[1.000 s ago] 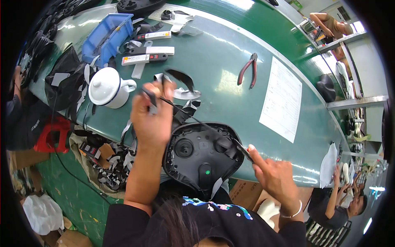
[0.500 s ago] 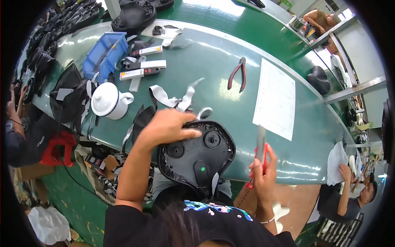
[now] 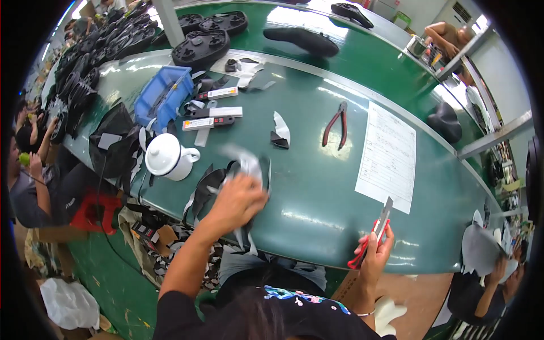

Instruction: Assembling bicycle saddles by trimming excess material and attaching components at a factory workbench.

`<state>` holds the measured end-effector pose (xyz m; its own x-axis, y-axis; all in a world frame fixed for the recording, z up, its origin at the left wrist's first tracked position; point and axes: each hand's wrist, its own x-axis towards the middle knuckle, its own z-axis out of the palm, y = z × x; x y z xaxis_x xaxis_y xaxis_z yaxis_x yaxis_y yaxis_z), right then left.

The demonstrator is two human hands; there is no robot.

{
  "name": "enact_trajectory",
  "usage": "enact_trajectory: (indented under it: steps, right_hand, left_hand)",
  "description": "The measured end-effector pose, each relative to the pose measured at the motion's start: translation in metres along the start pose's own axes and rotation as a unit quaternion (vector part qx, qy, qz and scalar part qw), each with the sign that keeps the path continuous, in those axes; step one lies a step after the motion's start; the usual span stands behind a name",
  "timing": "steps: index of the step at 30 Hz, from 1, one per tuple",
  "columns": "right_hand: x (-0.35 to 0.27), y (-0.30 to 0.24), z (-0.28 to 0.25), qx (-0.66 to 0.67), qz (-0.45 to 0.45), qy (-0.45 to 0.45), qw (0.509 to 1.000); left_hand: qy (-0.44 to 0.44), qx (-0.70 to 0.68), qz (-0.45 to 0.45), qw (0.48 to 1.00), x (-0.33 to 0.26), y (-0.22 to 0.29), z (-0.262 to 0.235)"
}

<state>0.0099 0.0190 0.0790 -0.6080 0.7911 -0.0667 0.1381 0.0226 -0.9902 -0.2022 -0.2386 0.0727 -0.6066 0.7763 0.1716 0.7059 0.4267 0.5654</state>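
**Left hand on strips, right hand on knife; lettering mostly too small to read**

Sheet at right of bench: printed form, ruled rows, fine text, not legible at this size. Two slim packs left of centre, upper pack and lower pack, with white labels, orange patches, tiny print. White mug, dark rim, stands left of the left hand.

Left hand: fingers curled in on black-and-white strips, blurred; pale ends above the knuckles, dark ends hanging below at bench edge.

Right hand: closed round a red-handled knife, blade bare, pointing up and away; tip overlaps the sheet's lower edge in view, contact unclear.

Pliers, red grips, lie between hands, farther off. Loose scrap to their left.
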Motion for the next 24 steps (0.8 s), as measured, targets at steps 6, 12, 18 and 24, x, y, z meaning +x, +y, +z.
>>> enact_trajectory:
  steps: [6, 12, 18, 24]
  right_hand:
    - [0.026, 0.003, 0.006, -0.003, -0.015, -0.044, 0.999]
    - [0.083, -0.003, 0.012, -0.063, -0.078, -0.020, 0.995]
    - [0.247, -0.021, -0.030, -0.013, -0.127, 0.068, 0.989]
    - [0.448, -0.004, -0.066, 0.235, -0.051, 0.082, 0.967]
  left_hand:
    - [-0.209, -0.080, -0.168, 0.960, -0.041, 0.033, -0.110]
    - [0.009, -0.174, -0.068, 0.982, 0.075, 0.061, -0.044]
    - [0.091, -0.209, -0.002, 0.974, 0.168, 0.053, 0.082]
    - [0.078, -0.283, -0.048, 0.955, 0.178, 0.042, 0.094]
